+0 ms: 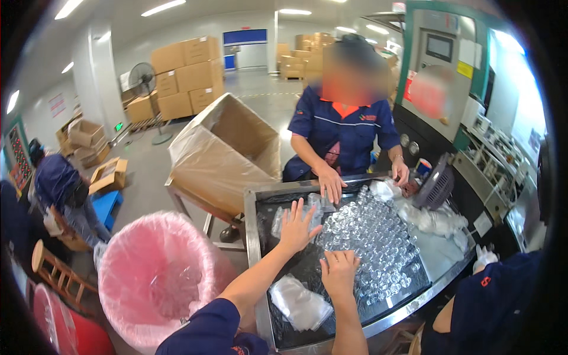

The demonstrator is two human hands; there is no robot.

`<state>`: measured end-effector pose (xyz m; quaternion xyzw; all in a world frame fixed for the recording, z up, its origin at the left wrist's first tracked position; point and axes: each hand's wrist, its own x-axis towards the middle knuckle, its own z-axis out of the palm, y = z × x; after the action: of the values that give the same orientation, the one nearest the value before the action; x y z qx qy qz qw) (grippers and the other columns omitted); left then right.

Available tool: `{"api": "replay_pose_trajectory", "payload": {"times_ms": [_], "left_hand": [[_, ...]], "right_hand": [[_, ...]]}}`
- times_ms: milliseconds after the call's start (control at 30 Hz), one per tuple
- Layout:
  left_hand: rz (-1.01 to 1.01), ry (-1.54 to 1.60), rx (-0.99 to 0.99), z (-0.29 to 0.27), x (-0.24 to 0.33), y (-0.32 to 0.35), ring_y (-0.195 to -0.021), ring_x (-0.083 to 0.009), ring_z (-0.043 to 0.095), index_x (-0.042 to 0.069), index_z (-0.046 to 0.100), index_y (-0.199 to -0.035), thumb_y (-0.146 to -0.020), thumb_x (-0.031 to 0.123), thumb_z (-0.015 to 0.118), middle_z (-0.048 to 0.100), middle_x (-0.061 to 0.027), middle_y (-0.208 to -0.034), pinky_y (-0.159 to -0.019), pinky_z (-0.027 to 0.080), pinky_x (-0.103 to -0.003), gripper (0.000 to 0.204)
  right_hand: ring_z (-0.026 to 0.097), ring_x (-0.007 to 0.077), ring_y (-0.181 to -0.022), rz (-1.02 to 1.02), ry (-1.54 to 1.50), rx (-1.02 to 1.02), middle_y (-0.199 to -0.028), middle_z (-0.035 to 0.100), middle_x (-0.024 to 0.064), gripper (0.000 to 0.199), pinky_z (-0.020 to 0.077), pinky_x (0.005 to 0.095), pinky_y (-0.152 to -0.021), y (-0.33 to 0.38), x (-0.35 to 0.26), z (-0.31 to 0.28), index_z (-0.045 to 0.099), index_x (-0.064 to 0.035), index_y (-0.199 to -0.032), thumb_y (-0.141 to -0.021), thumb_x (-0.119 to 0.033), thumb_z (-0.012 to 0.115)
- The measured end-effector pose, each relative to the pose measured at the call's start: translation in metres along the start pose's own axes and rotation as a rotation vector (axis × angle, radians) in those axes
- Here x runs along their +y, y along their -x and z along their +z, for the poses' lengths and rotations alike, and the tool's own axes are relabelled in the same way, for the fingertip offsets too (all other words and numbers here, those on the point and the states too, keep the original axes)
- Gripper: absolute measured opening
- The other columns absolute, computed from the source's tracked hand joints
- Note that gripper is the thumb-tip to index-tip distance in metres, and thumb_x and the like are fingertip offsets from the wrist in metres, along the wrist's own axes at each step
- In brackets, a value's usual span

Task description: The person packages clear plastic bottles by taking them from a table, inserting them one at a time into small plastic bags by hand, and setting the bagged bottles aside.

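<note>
My left hand is over the left part of a black-topped metal-rimmed table, palm down with its fingers spread and nothing held. Beside it lie clear plastic pieces in a row. Lower and to the right, my right hand rests at the near left edge of a broad layer of small, clear, rounded plastic pieces. Its fingers are bent down and close together; the fingertips and whatever they hold are hidden. A stack of clear plastic bags lies below and left of my right hand.
Across the table stands a co-worker, both hands near the pieces. A dark fan and crumpled clear plastic occupy the right side. A pink-lined bin and a plastic-lined carton stand left. Another person is at lower right.
</note>
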<state>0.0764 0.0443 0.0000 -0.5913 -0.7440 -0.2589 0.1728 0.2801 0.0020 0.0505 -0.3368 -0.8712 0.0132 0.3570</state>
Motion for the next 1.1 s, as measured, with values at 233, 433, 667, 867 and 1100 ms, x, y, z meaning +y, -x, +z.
{"api": "replay_pose_trajectory", "payload": {"times_ms": [233,433,667,867,1100], "left_hand": [[0.031,0.068,-0.065,0.014,-0.025,-0.003,-0.115,-0.0338,0.054,0.016,0.063,-0.122,-0.091,0.054,0.051,0.059,-0.0202,-0.121,-0.093,0.036,-0.05,0.05],[-0.021,0.057,0.022,0.017,-0.024,-0.003,-0.11,-0.0304,0.056,0.015,0.063,-0.114,-0.089,0.051,0.056,0.058,-0.0158,-0.12,-0.093,0.036,-0.05,0.044],[-0.013,0.145,-0.253,-0.005,-0.007,-0.009,-0.116,-0.0279,0.055,0.022,0.061,-0.119,-0.086,0.045,0.062,0.058,-0.0118,-0.121,-0.096,0.034,-0.052,0.04],[-0.076,0.193,0.135,-0.011,-0.024,-0.012,-0.115,-0.0309,0.053,0.012,0.057,-0.12,-0.083,0.034,0.068,0.056,-0.0142,-0.118,-0.096,0.035,-0.053,0.045],[-0.21,0.917,-0.104,-0.077,0.011,0.097,-0.067,-0.0128,0.064,0.003,0.061,-0.096,-0.079,0.01,0.072,0.064,-0.0066,-0.072,-0.064,0.053,-0.027,0.021]], "right_hand": [[0.052,0.0248,-0.094,-0.014,-0.055,0.013,-0.092,0.062,0.0032,0.022,0.0382,0.0427,-0.086,-0.006,0.0,0.003,0.067,-0.0074,-0.097,-0.077,-0.016,0.071],[0.052,0.0253,-0.092,0.001,-0.073,0.026,-0.092,0.062,0.0036,0.023,0.0385,0.0416,-0.083,-0.008,0.001,0.007,0.068,-0.0065,-0.098,-0.076,-0.014,0.071],[0.053,0.0255,-0.091,0.005,-0.054,0.026,-0.09,0.062,0.004,0.023,0.0392,0.0418,-0.081,-0.007,0.002,0.008,0.068,-0.007,-0.098,-0.076,-0.014,0.071],[0.054,0.0269,-0.089,-0.044,-0.073,0.077,-0.087,0.061,0.0048,0.02,0.0418,0.0418,-0.079,-0.013,0.0,0.014,0.068,-0.0089,-0.094,-0.075,-0.014,0.071],[0.054,0.0268,-0.088,-0.07,-0.085,0.071,-0.088,0.062,0.0061,0.02,0.0433,0.0408,-0.078,0.0,0.014,0.024,0.068,-0.0081,-0.096,-0.078,-0.016,0.07]]}}
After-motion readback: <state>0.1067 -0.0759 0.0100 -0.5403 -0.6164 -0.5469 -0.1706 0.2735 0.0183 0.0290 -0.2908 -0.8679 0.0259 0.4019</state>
